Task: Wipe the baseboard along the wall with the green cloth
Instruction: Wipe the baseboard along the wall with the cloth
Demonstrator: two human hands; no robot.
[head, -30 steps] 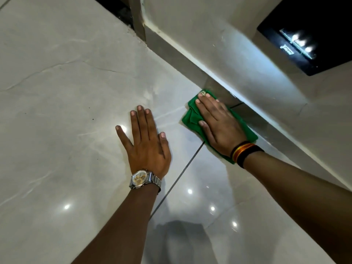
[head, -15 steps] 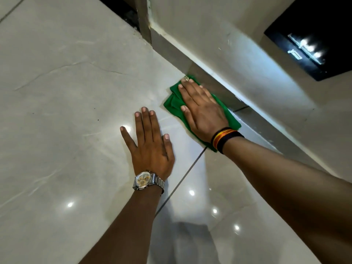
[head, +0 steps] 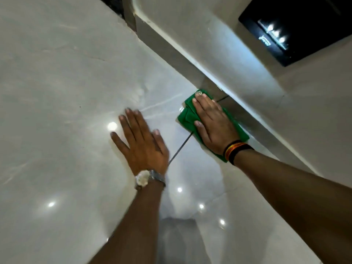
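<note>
There, the glossy tiled floor (head: pixel 57 92) met a grey baseboard (head: pixel 171 52) at one o'clock. The right hand (head: pixel 213 124) pressed the green cloth (head: pixel 185 119) flat-fingered; the left hand (head: pixel 141 141) lay splayed.

Along the baseboard (head: pixel 171 54) toward the far corner the floor (head: pixel 66 82) lies bare and open, while the left hand (head: pixel 142 143), flat on the floor, blocks the near side beside the green cloth (head: pixel 185 119).

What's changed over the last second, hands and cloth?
The right hand pushed the green cloth forward along the baseboard, then drew it back near the grout line. The left hand, now blurred, stays flat on the floor. Nothing was let go.
</note>
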